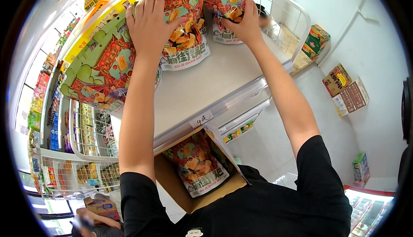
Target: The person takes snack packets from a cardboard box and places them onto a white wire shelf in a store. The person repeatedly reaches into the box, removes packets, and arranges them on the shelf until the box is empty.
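My left hand (151, 27) rests against the upper left part of a standing cracker snack bag (185, 40), thumb across its front and fingers at its top edge. My right hand (243, 22) grips another cracker snack bag (226, 11) farther right, thumb on its front and fingers along its right side. More green and red bags (106, 66) of the same kind stand at the left on the white shelf (200, 88). Below the shelf edge, near my body, an open cardboard box (171, 182) holds at least one such bag (201, 169).
White wire guards (298, 7) flank the shelf. A handwritten tag (201, 119) hangs on its front edge. Stocked racks (55, 120) line the left. Cartons (337, 80) lie by the right wall. One person (96, 221) is at lower left, another (272, 28) behind the shelf.
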